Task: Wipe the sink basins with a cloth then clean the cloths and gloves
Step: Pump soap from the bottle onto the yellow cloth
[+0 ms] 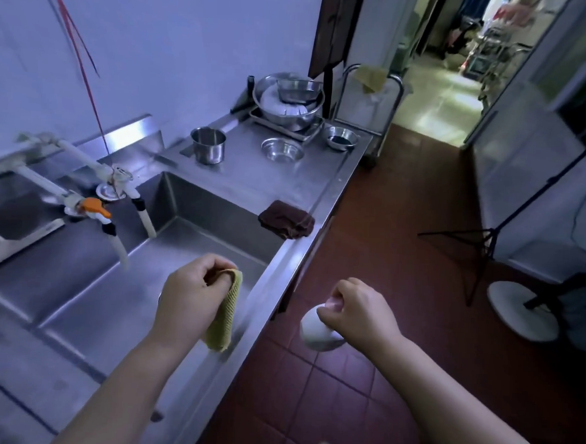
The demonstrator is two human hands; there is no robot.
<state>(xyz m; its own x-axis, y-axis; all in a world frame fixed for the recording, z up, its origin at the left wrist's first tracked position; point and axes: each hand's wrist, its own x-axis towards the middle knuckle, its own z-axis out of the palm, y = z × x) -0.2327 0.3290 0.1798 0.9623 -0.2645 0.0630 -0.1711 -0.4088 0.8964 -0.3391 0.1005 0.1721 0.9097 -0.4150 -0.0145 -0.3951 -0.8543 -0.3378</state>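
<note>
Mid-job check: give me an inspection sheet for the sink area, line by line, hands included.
Surface: steel sink basin shows no standing water; counter carries metalware.
Job's things: yellow cloth hangs from the left hand over the basin's front rim; dark brown cloth lies folded on the rim; no gloves seen.
Clutter: steel pot, stacked bowls on a tray, two small bowls.
Grips: left hand closed on the yellow cloth; right hand closed on a white object over the floor.
Cables: red cord hangs on the wall above the taps.
Surroundings: red tile floor, tripod stand, open doorway.
</note>
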